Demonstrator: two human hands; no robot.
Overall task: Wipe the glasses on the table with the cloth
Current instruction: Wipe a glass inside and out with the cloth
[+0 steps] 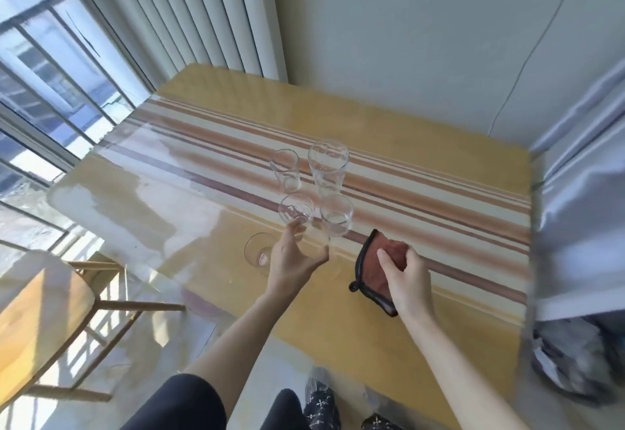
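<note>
Left of the striped table (422,165) stands one wooden chair (40,304). Five clear glasses sit on the table's near half: one low glass (257,249) at my left hand's thumb, one tumbler (297,210) my left hand (293,260) wraps with curled fingers, a small glass (286,170) and a tall glass (327,167) farther back, and one short glass (337,215) beside the tumbler. Right of them, my right hand (406,277) pinches the one brown cloth (375,267), dark-edged, lying on the table.
</note>
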